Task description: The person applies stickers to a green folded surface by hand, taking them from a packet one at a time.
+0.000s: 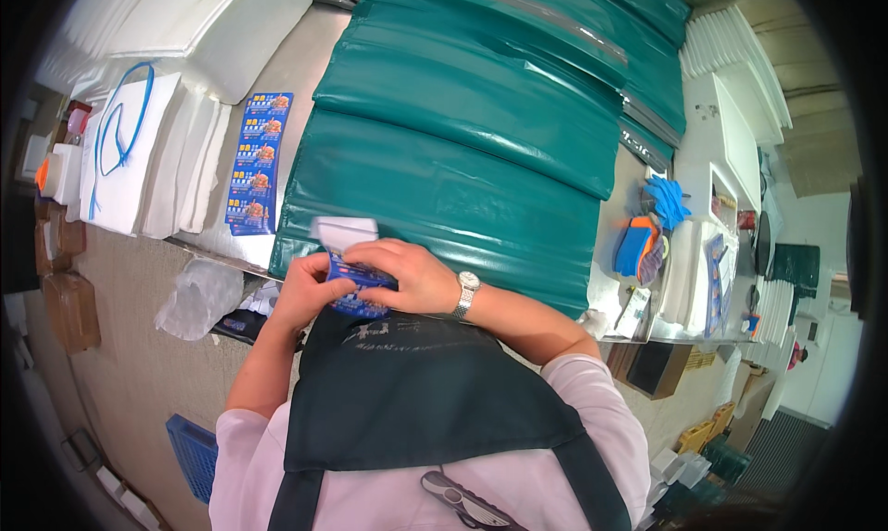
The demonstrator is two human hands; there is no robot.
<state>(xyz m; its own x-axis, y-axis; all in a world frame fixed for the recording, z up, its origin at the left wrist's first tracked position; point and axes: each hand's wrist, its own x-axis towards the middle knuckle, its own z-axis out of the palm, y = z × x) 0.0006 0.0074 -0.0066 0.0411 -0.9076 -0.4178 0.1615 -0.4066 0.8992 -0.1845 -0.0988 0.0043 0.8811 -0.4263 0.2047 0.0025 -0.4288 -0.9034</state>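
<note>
Between my hands, close to my apron at the table's front edge, is a blue printed sticker strip point(361, 303) with a white backing part bent up at its top. My left hand point(309, 289) pinches its left side with thumb and fingers. My right hand point(409, 278), with a wristwatch on the wrist, lies over its upper right part and grips it. Under and beyond the hands spread large green plastic sheets or bags point(458, 163), laid in overlapping layers. A stack of similar blue sticker strips point(257, 163) lies on the metal table to the left.
White foam sheets point(187, 156) and a blue cord point(104, 142) are at the left. Blue gloves point(667, 201) and a blue-and-orange item point(635, 248) lie at the right, beside more white sheets point(683, 281). A clear plastic bag point(201, 298) hangs at the front left edge.
</note>
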